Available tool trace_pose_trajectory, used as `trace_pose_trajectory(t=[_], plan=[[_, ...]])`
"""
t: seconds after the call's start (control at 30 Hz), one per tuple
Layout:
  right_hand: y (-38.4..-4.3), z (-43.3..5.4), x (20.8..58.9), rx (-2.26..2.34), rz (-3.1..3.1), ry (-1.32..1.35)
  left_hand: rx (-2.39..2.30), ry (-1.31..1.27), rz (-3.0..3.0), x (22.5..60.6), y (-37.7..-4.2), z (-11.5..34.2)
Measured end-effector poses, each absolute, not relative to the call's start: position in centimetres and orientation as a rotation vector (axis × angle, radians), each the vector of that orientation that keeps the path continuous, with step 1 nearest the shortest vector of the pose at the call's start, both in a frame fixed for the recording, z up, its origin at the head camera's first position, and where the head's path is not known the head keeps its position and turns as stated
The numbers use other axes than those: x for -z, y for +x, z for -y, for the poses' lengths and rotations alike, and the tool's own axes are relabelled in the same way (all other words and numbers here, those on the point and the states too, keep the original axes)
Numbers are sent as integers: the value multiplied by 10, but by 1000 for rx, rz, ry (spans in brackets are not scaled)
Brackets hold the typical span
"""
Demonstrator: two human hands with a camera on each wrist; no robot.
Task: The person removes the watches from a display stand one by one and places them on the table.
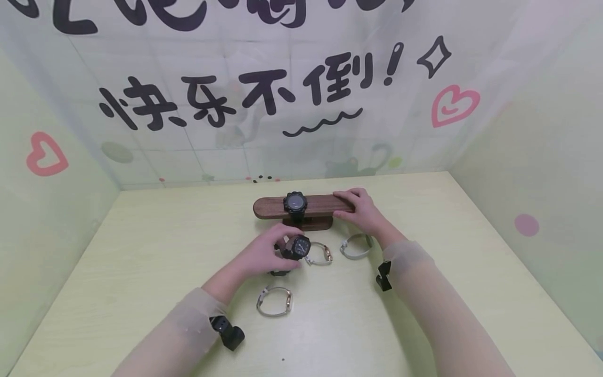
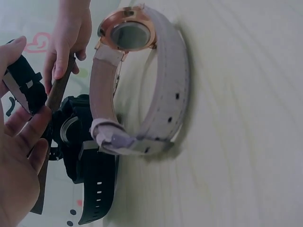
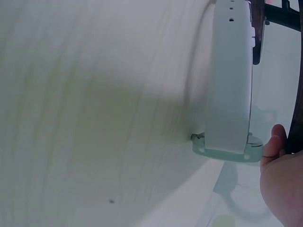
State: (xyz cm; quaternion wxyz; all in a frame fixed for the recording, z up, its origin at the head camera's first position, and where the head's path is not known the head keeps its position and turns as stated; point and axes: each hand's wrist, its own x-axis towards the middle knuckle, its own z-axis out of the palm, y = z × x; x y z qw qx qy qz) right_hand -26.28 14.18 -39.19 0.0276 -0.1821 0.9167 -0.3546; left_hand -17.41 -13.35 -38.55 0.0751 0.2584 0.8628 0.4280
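Note:
A dark wooden watch stand with a horizontal bar stands toward the back of the table, and a black watch is strapped round its bar. My right hand grips the bar's right end; in the right wrist view its thumb and palm show at the dark wood. In front of the stand, my left hand holds another black watch between thumb and fingers. Seen from the left wrist, that watch is up off the table, while a further black watch lies below the hand.
A pale-strapped watch with a rose-gold case stands on its side nearest me. Another rose-gold one sits right of my left hand. A white-strapped watch lies below my right wrist. Walls enclose the table's back and sides.

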Motion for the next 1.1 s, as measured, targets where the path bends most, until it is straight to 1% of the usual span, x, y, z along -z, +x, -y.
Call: trace_pose_trajectory(t=[0.3, 0.53, 1.1], plan=[[-263, -142, 393, 1085, -2841, -566, -1229, 914, -2650, 382, -171, 125], [-263, -142, 394, 1080, -2845, -558, -1133, 910, -2685, 382, -167, 119], [-265, -143, 396, 1070, -2865, -588, -1063, 1009, -2711, 393, -160, 104]])
